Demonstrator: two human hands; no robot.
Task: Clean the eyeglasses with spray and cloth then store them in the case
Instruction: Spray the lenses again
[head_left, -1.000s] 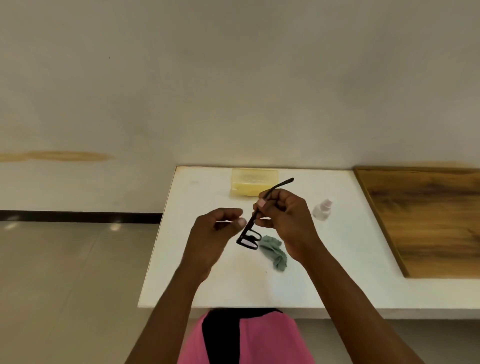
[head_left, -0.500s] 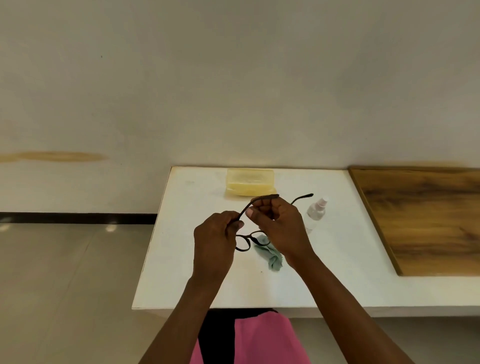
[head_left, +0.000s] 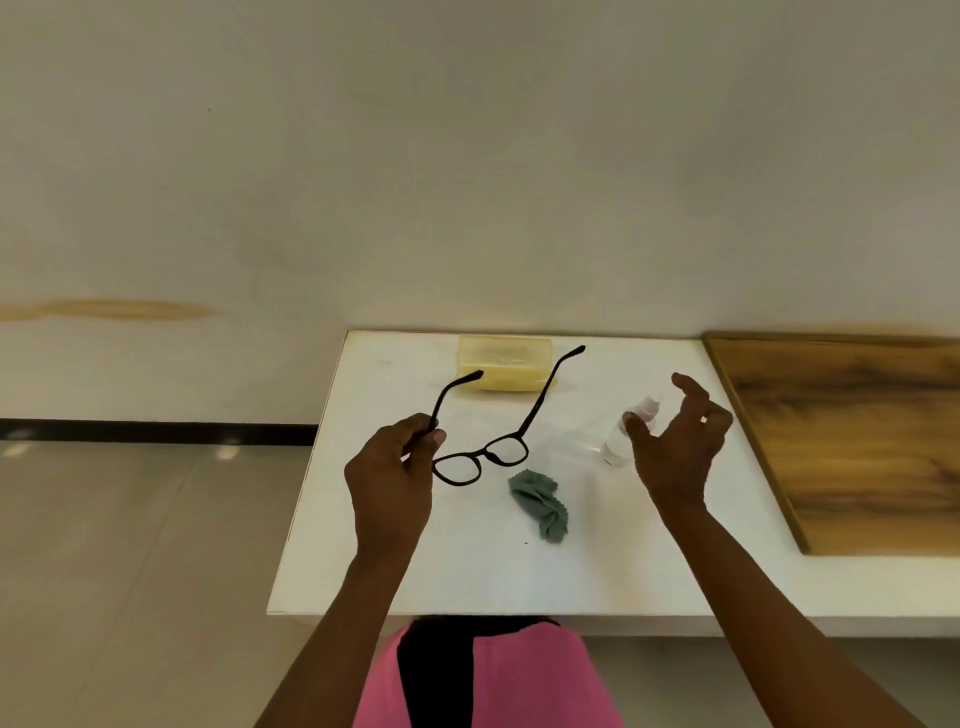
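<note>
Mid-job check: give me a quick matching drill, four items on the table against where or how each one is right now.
Things:
1. eyeglasses
2. cloth
3. spray bottle
4. case

States:
A. crumpled on the table
B. closed, at the far edge
C. unfolded, held by one temple
D. standing just beyond the open right hand

Pairs: 1-C (left hand), 2-A, 3-D, 4-B

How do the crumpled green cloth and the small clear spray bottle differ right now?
The crumpled green cloth lies flat and bunched near the middle of the white table; the small clear spray bottle stands upright further right. The cloth is opaque, the bottle see-through. The right hand reaches open beside the bottle; no hand is near the cloth. Neither is held.
</note>
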